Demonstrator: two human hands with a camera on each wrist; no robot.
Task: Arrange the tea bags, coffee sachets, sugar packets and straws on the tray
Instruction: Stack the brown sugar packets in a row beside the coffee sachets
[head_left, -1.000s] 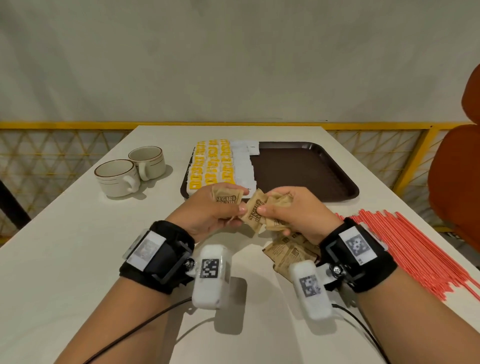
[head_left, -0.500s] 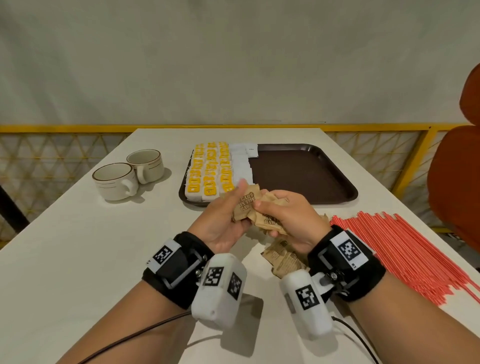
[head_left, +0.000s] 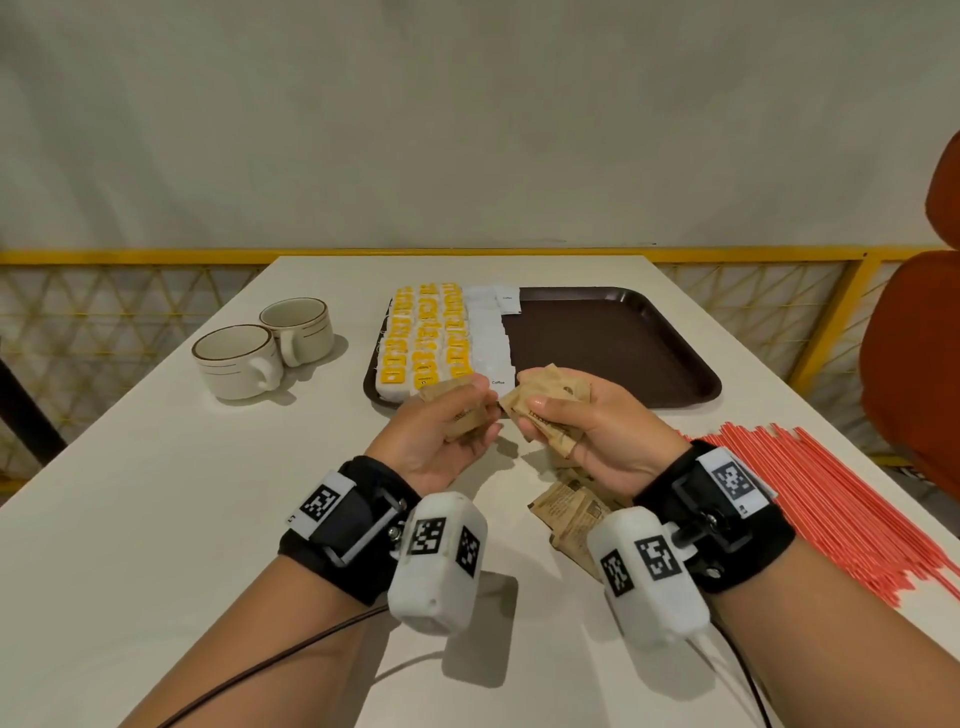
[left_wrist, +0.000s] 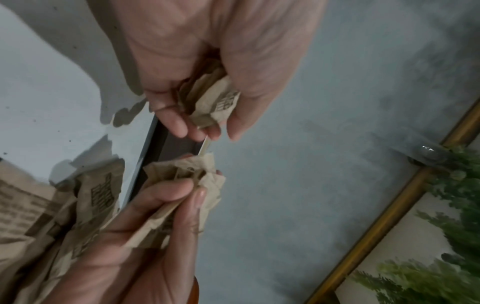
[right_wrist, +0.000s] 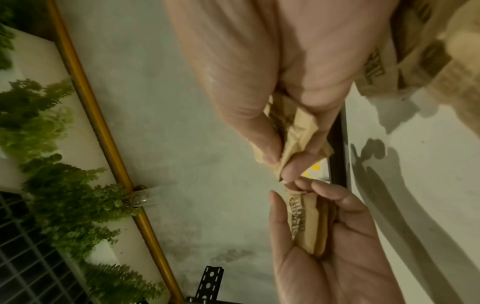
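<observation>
Just before the tray (head_left: 675, 358), your left hand (head_left: 441, 436) and right hand (head_left: 587, 426) each gripped brown sugar packets (head_left: 550, 395). You were sorting them; laying them beside the coffee sachets (head_left: 491, 338) probably came next.

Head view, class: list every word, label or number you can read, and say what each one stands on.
"Coffee": on the near white sachet on the tray.
Far white sachet: a small word, too small to read surely.
Brown packets in both hands: dark print, too blurred to read.
Yellow tea bag tags: print too small to read.
</observation>
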